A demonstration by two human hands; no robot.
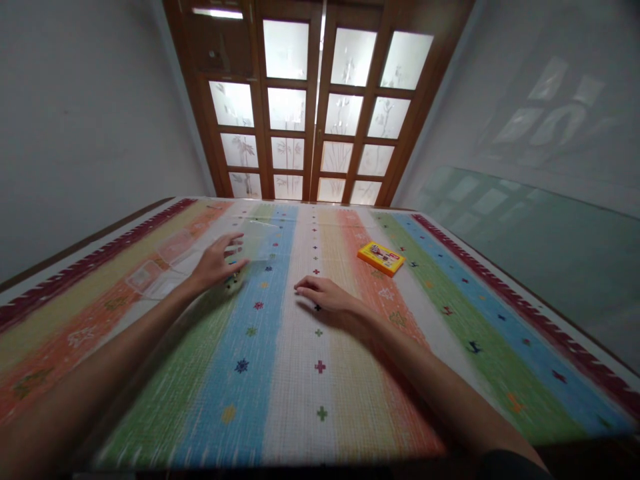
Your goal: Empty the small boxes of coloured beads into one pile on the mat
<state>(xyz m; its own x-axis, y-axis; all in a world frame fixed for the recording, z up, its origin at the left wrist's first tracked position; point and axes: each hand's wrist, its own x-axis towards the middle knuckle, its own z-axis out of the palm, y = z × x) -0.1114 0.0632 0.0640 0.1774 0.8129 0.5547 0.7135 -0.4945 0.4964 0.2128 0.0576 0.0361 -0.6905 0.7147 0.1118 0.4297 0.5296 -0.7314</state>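
While the left hand (217, 262) hangs over the green stripe with its thumb and fingers parted, a blue bit (233, 263) shows beside the thumb; I cannot tell whether it is grasped or merely lies behind. On the near right of it, the right hand (327, 293) has its fingertips drawn together, with nothing visible between them, though I cannot tell for certain. For so small a piece, a light pinch with the fingertips would probably serve better than a whole-hand grasp, with the wrist lifted so the fingers do not hide it. Left of the left hand lie clear plastic bags (150, 279); beyond it, a thin white strand (264, 223). To the far right, a yellow box (381, 258) lies flat on the striped tablecloth (293, 400).
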